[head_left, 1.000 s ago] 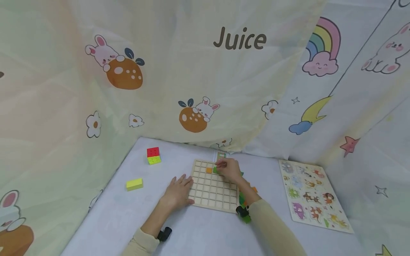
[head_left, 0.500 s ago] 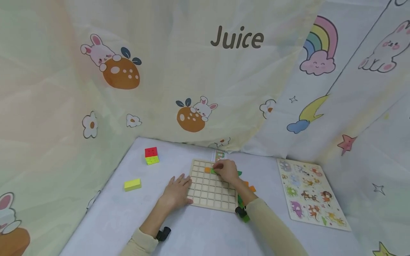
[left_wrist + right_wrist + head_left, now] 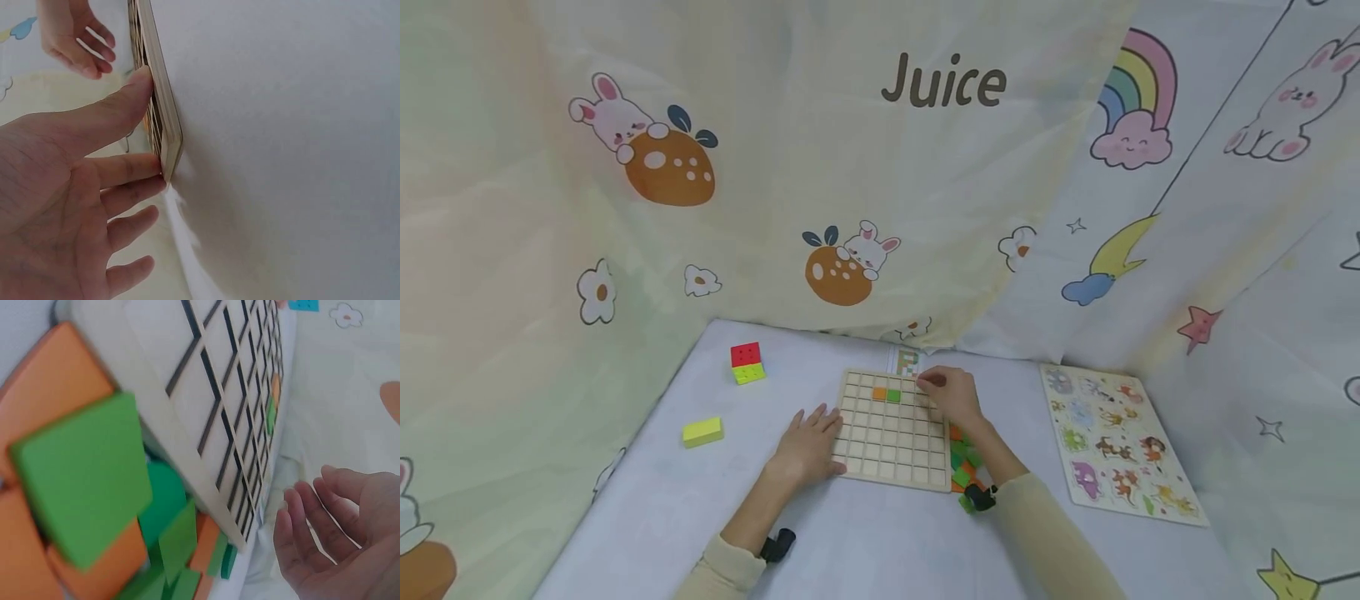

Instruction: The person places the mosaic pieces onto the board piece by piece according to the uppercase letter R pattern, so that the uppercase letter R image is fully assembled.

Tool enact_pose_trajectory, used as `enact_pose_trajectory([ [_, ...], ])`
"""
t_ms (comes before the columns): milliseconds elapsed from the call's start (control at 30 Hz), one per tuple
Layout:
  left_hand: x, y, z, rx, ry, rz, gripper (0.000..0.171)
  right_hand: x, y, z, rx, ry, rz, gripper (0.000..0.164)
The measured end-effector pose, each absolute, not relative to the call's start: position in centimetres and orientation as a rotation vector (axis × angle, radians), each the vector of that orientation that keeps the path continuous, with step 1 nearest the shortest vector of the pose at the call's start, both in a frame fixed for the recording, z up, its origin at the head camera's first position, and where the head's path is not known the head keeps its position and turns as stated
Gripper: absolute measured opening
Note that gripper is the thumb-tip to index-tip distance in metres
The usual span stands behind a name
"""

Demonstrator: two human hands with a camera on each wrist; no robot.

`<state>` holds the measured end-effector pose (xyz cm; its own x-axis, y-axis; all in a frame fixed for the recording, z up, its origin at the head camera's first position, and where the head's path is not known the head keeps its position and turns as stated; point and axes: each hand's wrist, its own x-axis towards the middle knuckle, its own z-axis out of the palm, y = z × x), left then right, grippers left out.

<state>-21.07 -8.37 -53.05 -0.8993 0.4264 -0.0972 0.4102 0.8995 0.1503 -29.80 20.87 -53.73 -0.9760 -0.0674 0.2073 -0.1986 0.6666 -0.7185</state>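
A pale wooden grid board [image 3: 887, 454] lies on the table, an orange square tile [image 3: 879, 393] and a green square tile [image 3: 893, 396] side by side in cells near its far edge. My left hand [image 3: 807, 446] rests against the board's left edge; in the left wrist view, its thumb and fingertips touch the rim. Above the far right corner of the board hovers my right hand [image 3: 953, 396], loosely bent. The right wrist view shows nothing between its fingers [image 3: 306, 525]. Loose green and orange tiles [image 3: 84, 481] are heaped along the board's right side.
Behind the board lies a printed pattern card [image 3: 907, 362]. A red and yellow cube [image 3: 747, 363] and a yellow block [image 3: 703, 432] sit to the left. On the right is an animal picture board [image 3: 1120, 446]. A printed curtain [image 3: 760, 208] hangs behind the table.
My right hand has let go of the green tile, now lying beside the orange one, and has moved right. My left hand keeps its place at the board's edge. The head view has shifted slightly.
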Motion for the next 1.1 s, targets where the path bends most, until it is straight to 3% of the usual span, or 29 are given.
enact_pose_trajectory([
  [667,-21.3,-8.0,-53.7,0.629,2.977,0.226,0.09,-26.7,27.5,-53.1,0.08,-2.908,1.063,0.02],
  [1100,-21.2,-8.0,-53.3,0.633,2.969,0.236,0.09,-25.6,28.8,-53.8,0.11,-3.078,0.899,0.022],
])
